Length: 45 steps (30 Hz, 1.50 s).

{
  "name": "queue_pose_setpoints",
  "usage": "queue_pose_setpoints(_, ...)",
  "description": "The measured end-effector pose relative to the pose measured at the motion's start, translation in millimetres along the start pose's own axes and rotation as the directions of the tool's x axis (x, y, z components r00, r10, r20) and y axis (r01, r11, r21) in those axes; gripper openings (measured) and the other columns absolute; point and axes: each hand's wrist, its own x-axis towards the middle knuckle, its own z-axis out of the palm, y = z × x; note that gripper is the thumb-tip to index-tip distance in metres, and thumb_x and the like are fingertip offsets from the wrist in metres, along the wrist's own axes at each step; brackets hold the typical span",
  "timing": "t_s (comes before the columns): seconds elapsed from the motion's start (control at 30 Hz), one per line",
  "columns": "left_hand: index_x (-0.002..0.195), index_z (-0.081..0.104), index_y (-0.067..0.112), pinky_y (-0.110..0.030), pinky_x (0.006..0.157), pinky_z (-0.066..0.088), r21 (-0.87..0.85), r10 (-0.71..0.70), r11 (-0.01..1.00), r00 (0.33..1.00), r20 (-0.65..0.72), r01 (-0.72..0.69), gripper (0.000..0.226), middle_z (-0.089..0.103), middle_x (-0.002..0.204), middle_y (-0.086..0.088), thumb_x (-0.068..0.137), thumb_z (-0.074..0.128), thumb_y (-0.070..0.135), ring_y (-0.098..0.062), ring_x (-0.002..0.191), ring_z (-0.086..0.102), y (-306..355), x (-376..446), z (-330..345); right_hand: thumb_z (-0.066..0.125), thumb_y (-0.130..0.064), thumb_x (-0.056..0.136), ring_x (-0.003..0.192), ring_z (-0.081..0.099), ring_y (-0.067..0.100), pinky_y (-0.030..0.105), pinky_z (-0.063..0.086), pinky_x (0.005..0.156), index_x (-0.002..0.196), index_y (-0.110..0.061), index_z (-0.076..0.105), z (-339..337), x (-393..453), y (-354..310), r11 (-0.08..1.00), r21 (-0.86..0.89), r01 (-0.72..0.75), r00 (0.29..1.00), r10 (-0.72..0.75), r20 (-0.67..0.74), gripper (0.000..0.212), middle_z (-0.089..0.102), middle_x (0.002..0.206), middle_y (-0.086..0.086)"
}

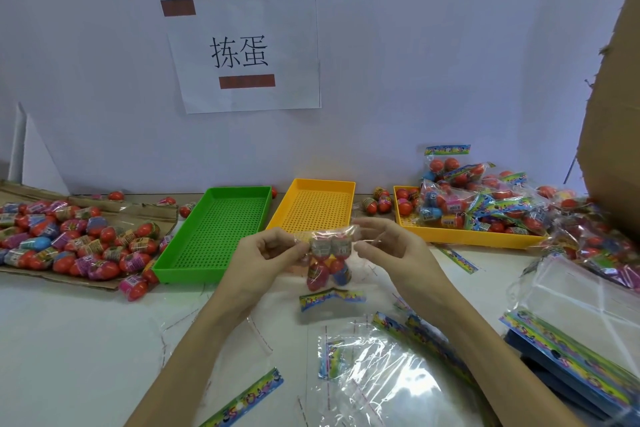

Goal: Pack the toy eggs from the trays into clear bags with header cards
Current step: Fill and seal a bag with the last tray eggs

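I hold a clear bag (329, 262) with several toy eggs in it above the white table, its colourful header card (330, 300) hanging at the bottom. My left hand (266, 255) pinches the bag's upper left edge. My right hand (388, 246) pinches the upper right edge. The green tray (242, 192) and the yellow tray (325, 184) behind the bag hold nothing. A heap of loose toy eggs (76, 239) lies on cardboard at the left.
A second yellow tray (464, 236) at the right carries packed bags (485, 198). Loose clear bags (381, 378) and header cards (249, 395) lie near the front edge. A stack of bags (581, 319) sits at the right, below a cardboard box (616, 135). A paper sign (246, 52) hangs on the wall.
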Motion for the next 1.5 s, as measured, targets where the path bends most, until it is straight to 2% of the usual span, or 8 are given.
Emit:
queue_pose_setpoints(0.2, 0.084, 0.078, 0.015, -0.046, 0.095, 0.061, -0.089, -0.019, 0.996, 1.000, 0.011, 0.020, 0.021, 0.078, 0.096, -0.019, 0.076, 0.089, 0.029, -0.035, 0.096, 0.078, -2.8, 3.8, -0.6, 0.075, -0.029, 0.091, 0.091, 0.072, 0.026, 0.025, 0.059, 0.079, 0.092, -0.021, 0.081, 6.1, -2.0, 1.1, 0.997, 0.016, -0.073, 0.996, 0.074, -0.046, 0.010, 0.078, 0.093, 0.006)
queue_pose_setpoints(0.4, 0.139, 0.061, 0.032, -0.038, 0.103, 0.056, -0.054, -0.078, 0.994, 0.974, 0.214, 0.091, 0.063, 0.069, 0.135, -0.002, 0.081, 0.085, 0.039, -0.021, 0.124, 0.068, 4.4, -0.6, 1.3, 0.073, -0.020, 0.095, 0.080, 0.069, 0.015, 0.025, 0.056, 0.075, 0.091, -0.024, 0.079, 1.7, -1.3, -3.6, 0.995, -0.100, -0.015, 1.000, 0.016, 0.011, 0.009, 0.075, 0.086, 0.002)
queue_pose_setpoints(0.57, 0.115, 0.077, 0.033, -0.024, 0.080, 0.060, 0.132, -0.085, 0.990, 0.970, 0.228, 0.056, 0.026, 0.080, 0.108, -0.003, 0.089, 0.081, 0.039, -0.019, 0.103, 0.077, 7.8, -8.4, 17.3, 0.071, -0.030, 0.096, 0.083, 0.069, 0.012, 0.019, 0.053, 0.076, 0.095, -0.024, 0.081, 6.0, -5.5, -6.0, 0.989, -0.146, -0.007, 0.986, 0.031, 0.162, 0.012, 0.076, 0.089, 0.001)
queue_pose_setpoints(0.7, 0.106, 0.080, 0.024, -0.029, 0.077, 0.059, 0.072, -0.140, 0.989, 0.974, 0.180, 0.129, 0.023, 0.078, 0.108, -0.008, 0.085, 0.084, 0.033, -0.022, 0.096, 0.075, 15.2, -6.3, 9.8, 0.064, -0.029, 0.100, 0.080, 0.068, 0.012, 0.021, 0.055, 0.071, 0.091, -0.020, 0.083, 9.1, -2.8, -2.6, 0.991, -0.130, -0.034, 0.997, 0.024, -0.079, 0.023, 0.077, 0.087, -0.004)
queue_pose_setpoints(0.9, 0.131, 0.072, 0.021, -0.032, 0.093, 0.059, 0.025, -0.283, 0.946, 0.782, 0.555, 0.324, 0.037, 0.070, 0.136, -0.002, 0.095, 0.077, 0.025, -0.018, 0.121, 0.068, 19.8, -12.1, 13.1, 0.065, -0.036, 0.098, 0.058, 0.050, 0.010, 0.021, 0.048, 0.062, 0.090, -0.025, 0.084, 6.6, -4.6, -4.9, 0.992, -0.118, -0.036, 0.996, 0.026, -0.086, 0.023, 0.058, 0.060, 0.003)
queue_pose_setpoints(1.07, 0.121, 0.072, 0.000, -0.028, 0.085, 0.059, 0.025, -0.278, 0.954, 0.850, 0.447, 0.299, 0.040, 0.074, 0.112, -0.022, 0.091, 0.082, 0.025, -0.023, 0.101, 0.072, 16.3, -15.2, 26.4, 0.066, -0.042, 0.096, 0.062, 0.053, 0.012, 0.018, 0.049, 0.067, 0.093, -0.025, 0.084, 9.6, -7.0, -8.1, 0.994, -0.088, -0.060, 0.998, 0.063, 0.031, 0.025, 0.063, 0.066, 0.009)
queue_pose_setpoints(1.2, 0.111, 0.078, 0.001, -0.019, 0.068, 0.055, 0.042, -0.282, 0.956, 0.875, 0.393, 0.289, 0.026, 0.075, 0.089, -0.007, 0.094, 0.075, 0.020, -0.014, 0.079, 0.071, 19.6, -14.1, 23.9, 0.068, -0.043, 0.091, 0.064, 0.056, 0.009, 0.021, 0.051, 0.067, 0.098, -0.023, 0.083, 5.8, -7.4, -10.8, 0.989, -0.086, -0.118, 0.992, 0.122, 0.036, 0.026, 0.065, 0.068, -0.002)
queue_pose_setpoints(1.5, 0.112, 0.080, 0.009, -0.025, 0.074, 0.057, 0.079, -0.298, 0.954, 0.879, 0.372, 0.290, 0.027, 0.075, 0.095, -0.009, 0.093, 0.076, 0.027, -0.018, 0.088, 0.072, 22.9, -13.9, 21.8, 0.077, -0.015, 0.091, 0.076, 0.072, 0.013, 0.024, 0.060, 0.070, 0.092, -0.023, 0.080, -13.7, 0.5, -6.9, 0.953, -0.293, -0.075, 0.995, 0.052, -0.085, 0.009, 0.077, 0.081, -0.003)
